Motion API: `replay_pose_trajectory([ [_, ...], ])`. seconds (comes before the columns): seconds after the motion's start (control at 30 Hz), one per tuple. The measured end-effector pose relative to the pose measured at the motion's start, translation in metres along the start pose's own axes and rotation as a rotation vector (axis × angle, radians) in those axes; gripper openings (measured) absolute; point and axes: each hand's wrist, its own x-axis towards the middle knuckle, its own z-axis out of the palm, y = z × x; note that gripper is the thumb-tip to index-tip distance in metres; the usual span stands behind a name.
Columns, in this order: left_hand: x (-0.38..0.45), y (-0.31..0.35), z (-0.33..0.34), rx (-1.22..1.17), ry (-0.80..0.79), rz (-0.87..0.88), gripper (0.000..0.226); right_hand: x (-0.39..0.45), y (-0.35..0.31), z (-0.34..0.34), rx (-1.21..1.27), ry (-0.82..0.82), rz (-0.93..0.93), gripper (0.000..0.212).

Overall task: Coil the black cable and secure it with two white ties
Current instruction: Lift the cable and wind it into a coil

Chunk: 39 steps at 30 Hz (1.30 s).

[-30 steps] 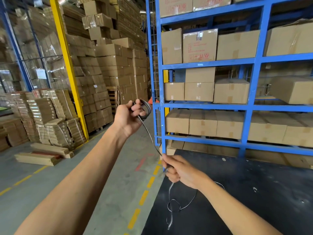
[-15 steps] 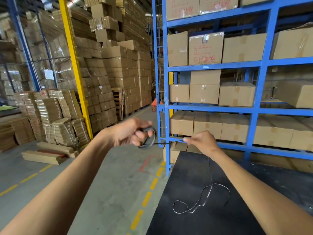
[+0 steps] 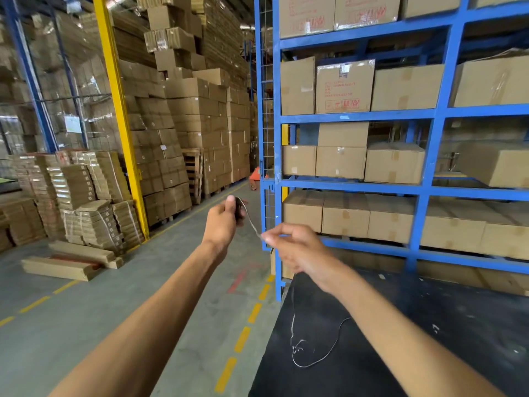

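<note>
My left hand (image 3: 221, 222) is raised over the aisle and grips a small coil of the black cable (image 3: 240, 206). A taut stretch of cable runs down and right from the coil to my right hand (image 3: 297, 247), which pinches it between thumb and fingertips. Below my right hand the cable hangs down to the black table (image 3: 429, 339), where its loose end (image 3: 312, 353) lies in an open loop. No white ties are visible.
A blue shelf rack (image 3: 426, 179) full of cardboard boxes stands right behind the table. Stacks of cartons (image 3: 177, 133) and a yellow post (image 3: 120, 121) line the left side of the grey aisle floor with yellow dashes (image 3: 243, 336).
My left hand has turned with the coil and lifted slightly. My right hand has slid along the cable, and the loose length on the table has shifted.
</note>
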Motion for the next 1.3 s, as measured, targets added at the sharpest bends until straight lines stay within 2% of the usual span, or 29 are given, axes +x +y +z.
replay_pose_trajectory([
  [0.07,0.002,0.012,0.003,-0.278,-0.057,-0.069,0.042,-0.003,0.017,0.017,0.01,-0.02,0.038,0.011],
  [0.17,-0.002,0.032,0.003,-0.709,-0.246,-0.219,0.042,-0.005,0.046,0.028,-0.046,-0.074,0.118,0.027],
  [0.23,-0.007,0.041,-0.007,-0.852,-0.354,-0.308,0.04,-0.006,0.063,0.024,-0.115,-0.136,0.158,0.033],
  [0.3,-0.011,0.047,-0.022,-0.9,-0.47,-0.365,0.037,-0.007,0.075,0.014,-0.187,-0.174,0.212,0.034],
  [0.37,-0.014,0.047,-0.037,-0.775,-0.6,-0.397,0.035,-0.005,0.078,0.0,-0.212,-0.117,0.278,0.036],
  [0.43,-0.019,0.038,-0.046,-0.469,-0.72,-0.465,0.039,0.004,0.067,-0.014,-0.174,0.039,0.313,0.037],
  [0.5,-0.027,0.019,-0.046,-0.07,-0.806,-0.416,0.041,0.017,0.044,-0.023,-0.085,0.165,0.29,0.035],
  [0.57,-0.033,-0.002,-0.041,0.231,-0.775,-0.216,0.042,0.029,0.016,-0.021,-0.007,0.18,0.239,0.035],
  [0.6,-0.034,-0.012,-0.036,0.262,-0.683,-0.134,0.043,0.032,0.003,-0.016,-0.003,0.149,0.204,0.034],
  [0.7,-0.028,-0.024,-0.029,0.137,-0.324,-0.074,0.045,0.032,-0.011,0.013,-0.088,0.049,0.107,0.033],
  [0.8,-0.015,-0.013,-0.023,-0.068,-0.154,-0.096,0.046,0.021,0.002,0.046,-0.155,-0.024,0.075,0.036],
  [0.93,-0.003,0.019,-0.018,-0.657,-0.284,-0.34,0.046,0.008,0.041,0.06,-0.252,-0.117,0.12,0.04],
  [1.0,0.0,0.029,-0.026,-0.822,-0.395,-0.382,0.043,0.0,0.059,0.046,-0.282,-0.158,0.173,0.043],
  [1.07,0.0,0.033,-0.039,-0.859,-0.542,-0.394,0.039,-0.006,0.07,0.027,-0.315,-0.147,0.24,0.043],
  [1.1,-0.001,0.031,-0.044,-0.791,-0.625,-0.403,0.037,-0.006,0.073,0.016,-0.325,-0.094,0.271,0.043],
  [1.17,-0.005,0.021,-0.051,-0.471,-0.766,-0.418,0.039,0.0,0.069,-0.004,-0.34,0.074,0.284,0.041],
  [1.27,-0.016,-0.006,-0.046,0.182,-0.814,-0.265,0.047,0.018,0.038,-0.02,-0.274,0.242,0.202,0.04],
  [1.3,-0.02,-0.014,-0.042,0.299,-0.799,-0.205,0.048,0.025,0.026,-0.02,-0.264,0.26,0.165,0.04],
])
